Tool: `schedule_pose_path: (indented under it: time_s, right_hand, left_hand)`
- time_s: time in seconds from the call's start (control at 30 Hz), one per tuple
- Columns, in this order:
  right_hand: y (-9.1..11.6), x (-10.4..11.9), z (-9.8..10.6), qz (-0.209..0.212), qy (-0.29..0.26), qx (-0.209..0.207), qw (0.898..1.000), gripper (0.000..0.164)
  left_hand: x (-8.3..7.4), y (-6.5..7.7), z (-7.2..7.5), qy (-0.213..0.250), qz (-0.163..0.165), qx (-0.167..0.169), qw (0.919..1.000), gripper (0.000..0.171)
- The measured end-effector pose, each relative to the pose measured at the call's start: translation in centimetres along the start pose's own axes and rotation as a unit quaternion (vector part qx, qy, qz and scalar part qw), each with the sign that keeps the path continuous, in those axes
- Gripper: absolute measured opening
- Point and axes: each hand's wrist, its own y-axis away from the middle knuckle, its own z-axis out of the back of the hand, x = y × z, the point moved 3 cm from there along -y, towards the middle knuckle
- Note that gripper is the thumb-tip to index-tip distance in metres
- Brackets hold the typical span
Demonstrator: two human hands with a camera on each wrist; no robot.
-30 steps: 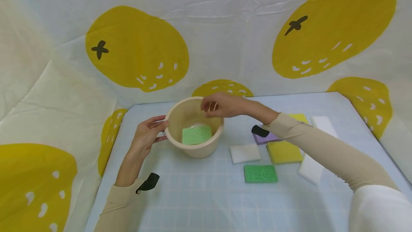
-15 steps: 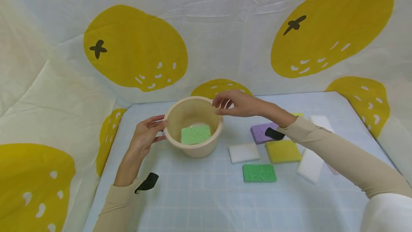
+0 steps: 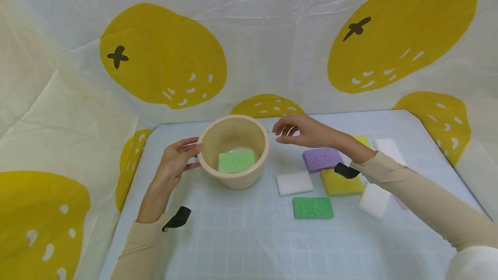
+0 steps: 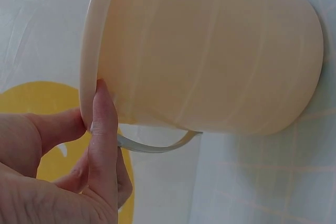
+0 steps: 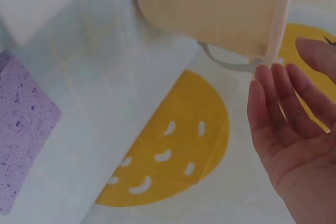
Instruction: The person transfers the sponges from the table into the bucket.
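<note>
A cream bucket (image 3: 243, 180) stands on the table, left of centre, with a light green sponge (image 3: 236, 161) inside on its bottom. My left hand (image 3: 173, 160) pinches the bucket's left rim between thumb and fingers; the left wrist view shows a finger (image 4: 104, 116) against the outer wall under the lip. A thin grey handle (image 4: 157, 148) hangs behind that hand. Just right of the bucket, my right hand (image 3: 301, 131) is in the air with loosely bent fingers, holding nothing. Below and right of it lies a purple sponge (image 3: 322, 159).
On the table's right side lie a green sponge (image 3: 313, 208), a small white sponge (image 3: 294, 183), a yellow sponge (image 3: 341, 183) and a longer white block (image 3: 375, 201). Under the right forearm, another yellow piece (image 3: 362, 140) and another white block (image 3: 389, 149) are partly covered. A patterned cloth (image 3: 268, 55) hangs behind.
My right hand has moved right, from over the bucket's opening to outside its rim, uncovering the purple sponge. My left hand keeps its grip on the rim.
</note>
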Motion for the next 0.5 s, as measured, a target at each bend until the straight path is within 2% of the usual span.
schedule_pose_path:
  time_s: [0.17,0.5]
  right_hand:
    - [0.9,-1.2,-0.7,-0.012,-0.01,-0.002,1.0,0.024]
    - [2.7,-3.8,-3.3,-0.047,-0.02,0.03,0.998,0.028]
  left_hand:
    - [0.0,0.0,0.1,0.003,-0.002,0.002,1.0,0.051]
    - [0.0,0.0,0.0,0.006,0.004,0.0,1.0,0.051]
